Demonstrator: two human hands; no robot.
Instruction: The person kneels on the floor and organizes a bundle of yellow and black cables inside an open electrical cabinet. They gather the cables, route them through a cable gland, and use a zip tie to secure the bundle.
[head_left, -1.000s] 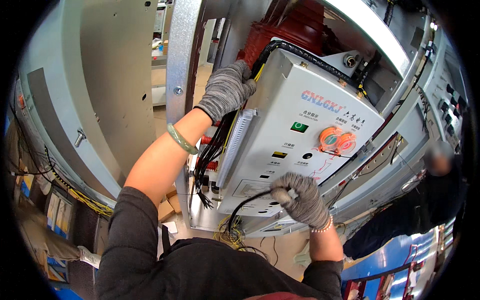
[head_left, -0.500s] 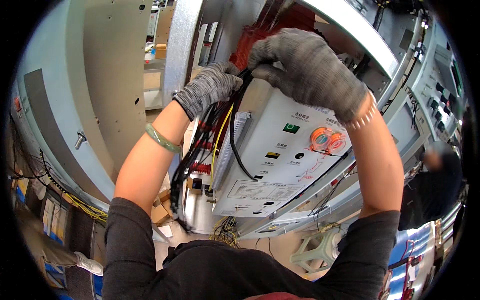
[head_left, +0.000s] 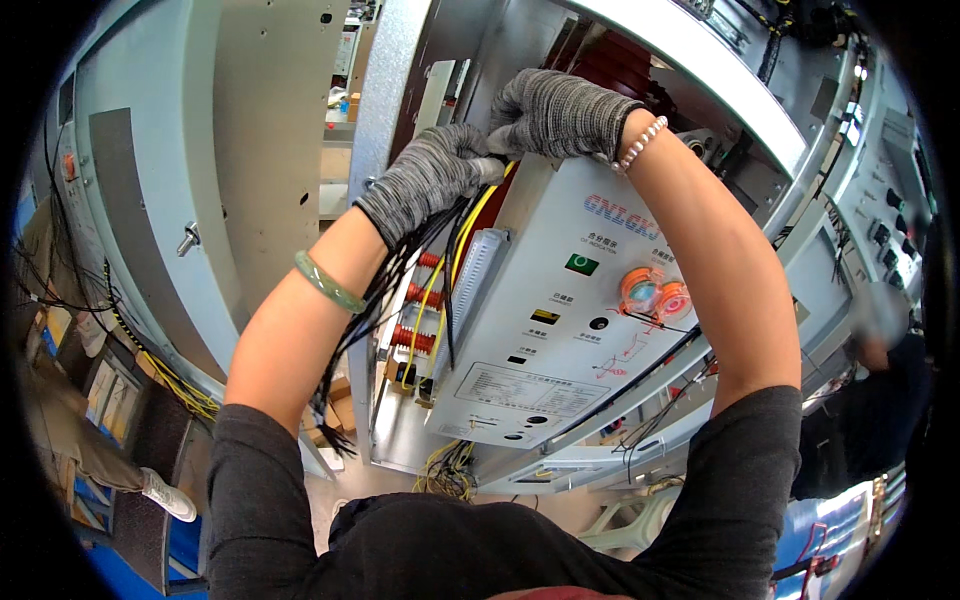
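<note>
Both of my hands wear grey knitted gloves and meet at the top left corner of a white switchgear front panel (head_left: 560, 300). My left hand (head_left: 435, 180) is closed round a bundle of black wires (head_left: 388, 270), whose loose ends hang down to the lower left. Right beside it, my right hand (head_left: 560, 112) has its fingers curled in at the top of the same bundle; its fingertips are partly hidden. A yellow wire (head_left: 462, 240) runs down from my hands along the panel's left side, past a pale ribbed strip (head_left: 474, 285).
Red ribbed insulators (head_left: 413, 338) sit left of the panel inside the metal cabinet frame (head_left: 385, 90). A bolt (head_left: 188, 238) sticks out of the grey door. Below are bundled yellow wires (head_left: 445, 470) and a pale green stool (head_left: 640, 520). Another person (head_left: 880, 400) is at the right.
My right hand has moved left and turned, closer to my left hand. The black wire that lay across the panel front now hangs at its left side. The view has shifted slightly.
</note>
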